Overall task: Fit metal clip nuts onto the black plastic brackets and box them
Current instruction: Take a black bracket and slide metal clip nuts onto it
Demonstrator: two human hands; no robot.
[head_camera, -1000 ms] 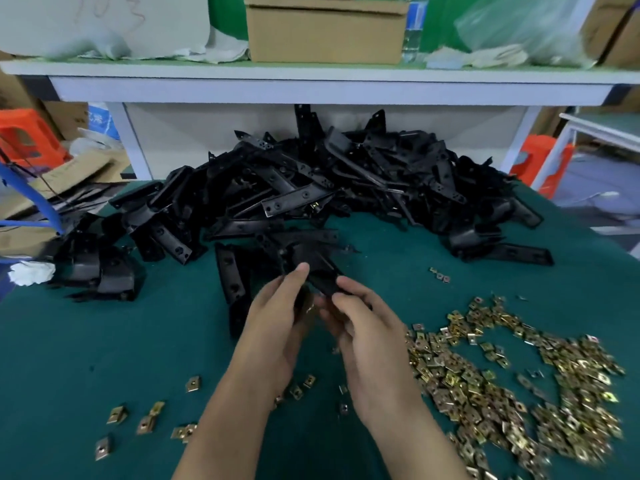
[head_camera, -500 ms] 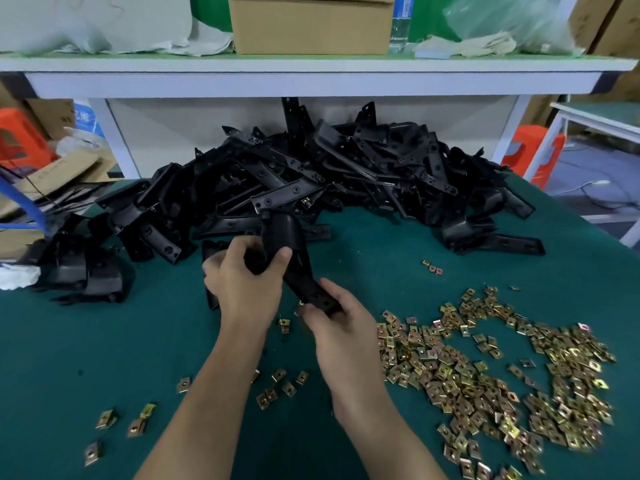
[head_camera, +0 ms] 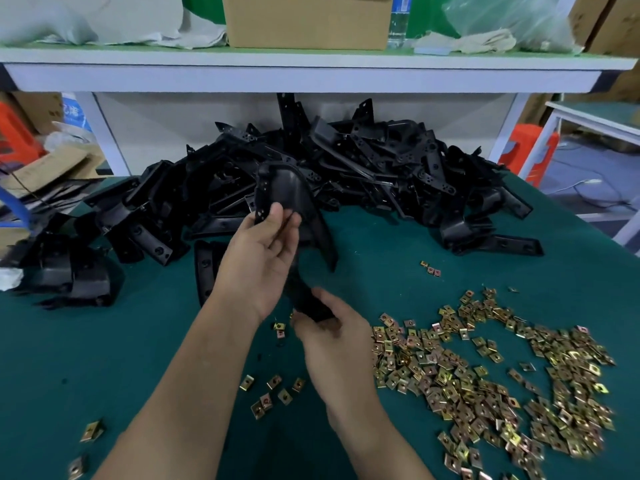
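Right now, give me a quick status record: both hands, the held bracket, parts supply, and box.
left hand: pinches upper perforated strip of held bracket
right hand: grips its lower end; any nut there hidden
bracket pile: heaped at far side of green mat
clip nuts: loose, mostly right of the hands
cardboard box: on the shelf behind

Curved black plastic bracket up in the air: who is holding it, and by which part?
Both hands hold the curved black plastic bracket: the left hand pinches the holed strip near its top, and the right hand grips its lower end.
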